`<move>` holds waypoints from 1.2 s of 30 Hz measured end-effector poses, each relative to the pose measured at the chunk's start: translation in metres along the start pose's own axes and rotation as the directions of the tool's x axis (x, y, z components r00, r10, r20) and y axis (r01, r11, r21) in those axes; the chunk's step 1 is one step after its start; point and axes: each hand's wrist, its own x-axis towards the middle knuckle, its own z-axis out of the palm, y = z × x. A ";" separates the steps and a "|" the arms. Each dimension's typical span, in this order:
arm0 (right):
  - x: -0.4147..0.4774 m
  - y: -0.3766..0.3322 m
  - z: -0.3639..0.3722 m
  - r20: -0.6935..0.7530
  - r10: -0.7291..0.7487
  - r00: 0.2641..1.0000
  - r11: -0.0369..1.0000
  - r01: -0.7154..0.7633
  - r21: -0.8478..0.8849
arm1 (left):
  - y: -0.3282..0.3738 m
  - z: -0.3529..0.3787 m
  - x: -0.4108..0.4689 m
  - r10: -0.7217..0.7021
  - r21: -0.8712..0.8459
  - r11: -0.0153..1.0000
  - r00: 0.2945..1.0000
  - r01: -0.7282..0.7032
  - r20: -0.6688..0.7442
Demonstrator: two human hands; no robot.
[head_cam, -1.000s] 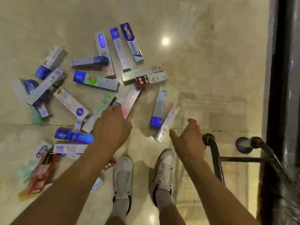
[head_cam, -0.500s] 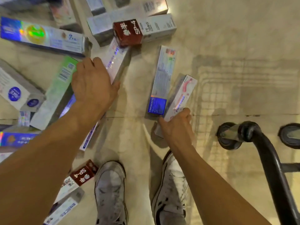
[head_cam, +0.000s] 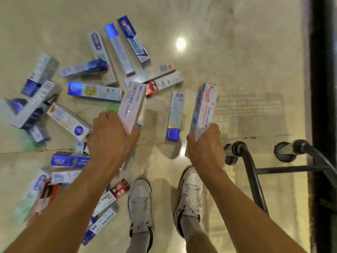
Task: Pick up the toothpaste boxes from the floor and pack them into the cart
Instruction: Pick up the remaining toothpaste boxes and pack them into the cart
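Since half a second ago both hands have lifted a box off the floor. The left hand curls round the near end of a white-and-pink toothpaste box. The right hand clamps a white box with a pink swirl. Between them a blue-ended box lies flat on the floor, with other toothpaste boxes scattered to the left. The cart's black frame stands just right of the right hand.
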 end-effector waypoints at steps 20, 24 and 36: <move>-0.248 -0.153 -0.623 -0.167 -0.282 0.945 0.948 0.302 0.105 | 0.206 -0.631 -0.220 0.123 -0.031 0.990 0.962 -0.135 -0.242; -0.262 -0.125 -0.681 -0.207 -0.254 0.945 0.959 0.275 0.076 | 0.252 -0.669 -0.242 0.205 -0.007 0.977 0.938 -0.215 -0.280; -0.337 0.075 -0.724 -0.374 0.393 0.840 0.913 -0.306 0.270 | 0.425 -0.612 -0.319 0.761 0.015 0.646 0.644 -0.763 -0.074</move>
